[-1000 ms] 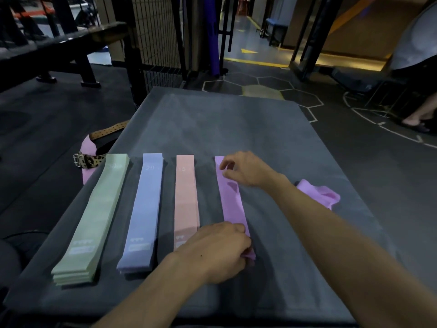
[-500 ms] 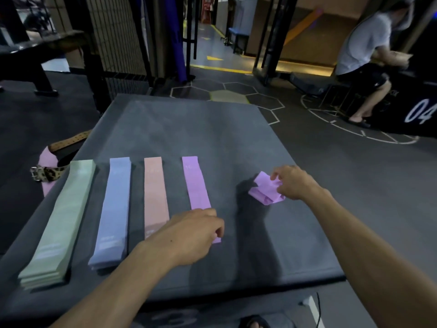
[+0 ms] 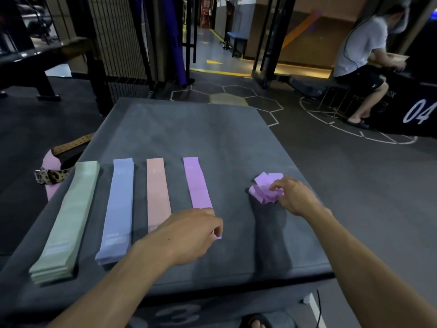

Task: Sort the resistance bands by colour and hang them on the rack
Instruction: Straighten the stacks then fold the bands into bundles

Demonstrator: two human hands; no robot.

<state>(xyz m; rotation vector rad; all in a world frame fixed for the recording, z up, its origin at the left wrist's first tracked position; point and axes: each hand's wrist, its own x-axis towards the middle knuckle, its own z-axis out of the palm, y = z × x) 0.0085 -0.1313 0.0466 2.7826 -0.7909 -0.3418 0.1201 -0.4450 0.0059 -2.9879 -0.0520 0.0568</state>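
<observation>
The right hand (image 3: 294, 197) has its fingers (image 3: 275, 185) pinched on a crumpled purple band (image 3: 264, 188), which lies on the table (image 3: 189, 129). The left hand (image 3: 191, 233) has curled fingers (image 3: 217, 229) pinching the near end of the flat purple band (image 3: 197, 185). A hasty pull at the crumpled band may leave it twisted. If the left fingers tug, the flat band could skew toward the pink band (image 3: 157, 192) beside it.
</observation>
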